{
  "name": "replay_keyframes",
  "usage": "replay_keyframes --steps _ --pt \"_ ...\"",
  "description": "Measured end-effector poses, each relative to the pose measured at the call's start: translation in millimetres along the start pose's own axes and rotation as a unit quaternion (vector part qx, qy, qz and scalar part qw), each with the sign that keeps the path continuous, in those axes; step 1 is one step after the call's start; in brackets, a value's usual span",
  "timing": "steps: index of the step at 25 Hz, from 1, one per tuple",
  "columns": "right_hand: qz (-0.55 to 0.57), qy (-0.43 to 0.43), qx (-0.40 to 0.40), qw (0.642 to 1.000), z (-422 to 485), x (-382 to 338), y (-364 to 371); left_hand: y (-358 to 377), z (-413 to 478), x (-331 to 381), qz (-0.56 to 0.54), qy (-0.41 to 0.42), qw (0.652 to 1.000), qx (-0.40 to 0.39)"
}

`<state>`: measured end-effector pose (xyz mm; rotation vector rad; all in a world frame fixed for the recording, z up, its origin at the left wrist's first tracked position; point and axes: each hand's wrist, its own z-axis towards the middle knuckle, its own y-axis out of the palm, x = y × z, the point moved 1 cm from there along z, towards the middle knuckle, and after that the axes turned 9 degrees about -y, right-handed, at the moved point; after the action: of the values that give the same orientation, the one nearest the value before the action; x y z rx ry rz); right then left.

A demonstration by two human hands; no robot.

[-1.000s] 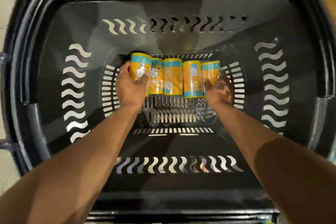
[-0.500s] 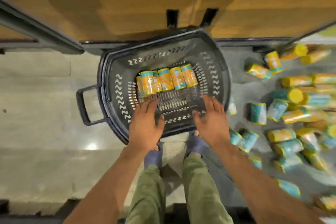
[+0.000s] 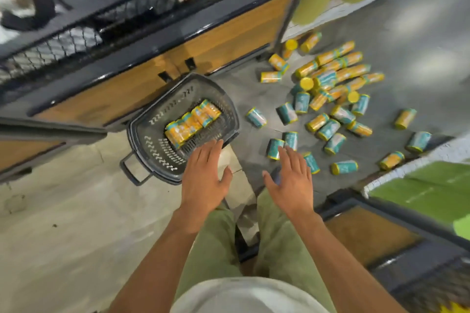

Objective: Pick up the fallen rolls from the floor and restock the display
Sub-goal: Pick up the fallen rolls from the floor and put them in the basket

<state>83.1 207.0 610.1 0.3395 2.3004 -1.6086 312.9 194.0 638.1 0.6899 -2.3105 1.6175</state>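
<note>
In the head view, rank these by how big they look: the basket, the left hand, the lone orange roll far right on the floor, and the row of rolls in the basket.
1. basket
2. left hand, though being nearer the camera enlarges it
3. row of rolls
4. lone orange roll

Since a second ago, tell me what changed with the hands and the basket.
Both hands let go of the rolls in the basket and drew back: the left hand and right hand now hover open and empty. The row stayed in the basket; the fallen rolls remain scattered on the floor.
</note>
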Motion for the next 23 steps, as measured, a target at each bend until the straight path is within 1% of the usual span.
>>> replay_keyframes --steps 2,4,7,8,10,13,15,16,19,23 --pt "0.005 0.029 0.001 1.0 -11.5 25.2 -32.7 -7.2 -1.2 44.2 0.013 0.024 1.0 -0.003" --pt "0.021 0.047 0.004 0.999 -24.3 58.3 -60.0 -3.6 -1.4 86.3 0.035 0.03 0.999 -0.017" --pt "0.041 0.071 0.045 0.996 -40.7 112.5 -98.4 10.3 7.5 152.5 0.046 0.031 0.998 -0.001" --pt "0.05 0.084 0.055 0.994 -46.8 129.6 -108.4 17.4 11.1 175.1 0.046 0.039 0.998 -0.011" --pt "0.06 0.107 0.085 0.989 -49.8 158.7 -126.7 30.8 24.3 216.3 0.059 0.069 0.996 -0.026" --pt "0.074 0.146 0.104 0.981 -41.8 199.4 -148.8 51.7 40.8 269.7 0.07 0.114 0.989 -0.056" --pt "0.073 0.163 0.102 0.979 -28.2 218.1 -155.3 63.3 51.4 292.5 0.084 0.152 0.983 -0.06" --pt "0.079 0.172 0.095 0.977 -19.4 224.4 -157.4 68.8 60.5 299.4 0.089 0.157 0.981 -0.069" --pt "0.106 0.186 0.086 0.973 5.9 236.5 -160.4 78.5 90.3 312.1 0.078 0.16 0.981 -0.078" --pt "0.122 0.229 0.096 0.961 50.4 253.0 -150.7 93.5 160.2 314.4 0.055 0.148 0.984 -0.085"
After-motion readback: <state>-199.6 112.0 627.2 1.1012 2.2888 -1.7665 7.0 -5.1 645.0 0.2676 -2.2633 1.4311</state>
